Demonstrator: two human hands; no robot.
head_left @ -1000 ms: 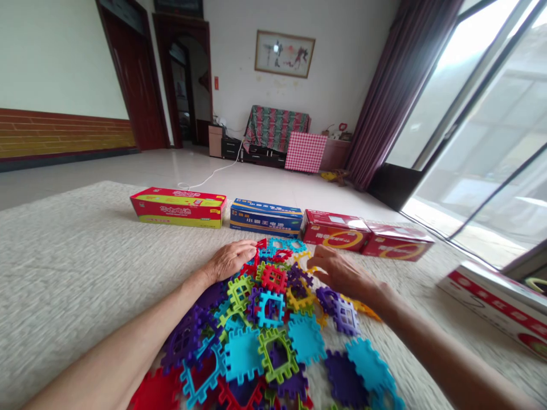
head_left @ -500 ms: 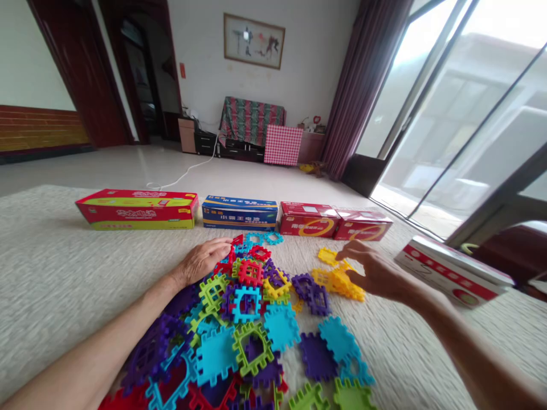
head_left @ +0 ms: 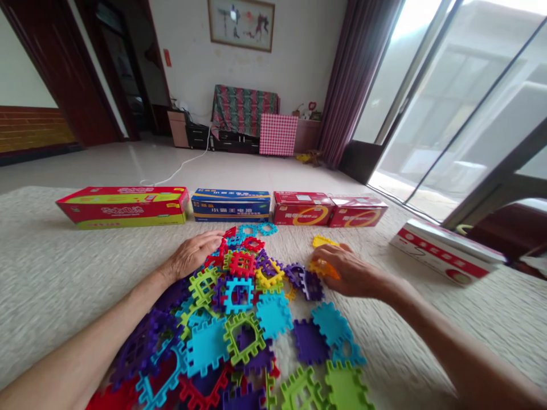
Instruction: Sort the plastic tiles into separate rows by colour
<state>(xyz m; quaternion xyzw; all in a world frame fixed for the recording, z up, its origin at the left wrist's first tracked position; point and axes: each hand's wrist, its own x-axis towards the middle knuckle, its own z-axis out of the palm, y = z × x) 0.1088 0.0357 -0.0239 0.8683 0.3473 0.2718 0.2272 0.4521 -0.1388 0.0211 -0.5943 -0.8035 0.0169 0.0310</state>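
Head view: right hand [head_left: 351, 271] half-curled over yellow pieces [head_left: 326, 270] under its fingertips, firmness of grip unclear, probably best kept low so none slip; left hand [head_left: 193, 254] loosely bent, red piece [head_left: 231, 232] beside its fingertips, hold not discernible.

A pale textured cover [head_left: 106, 262] carries scattered, partly heaped plastic tiles [head_left: 273, 314] and five boxes [head_left: 231, 207].

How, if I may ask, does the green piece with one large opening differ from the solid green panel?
The green piece shows purple through its opening; the solid green panel is filled. The green piece shows whole; the panel is cut off by the picture's bottom edge. Both have toothed edges.
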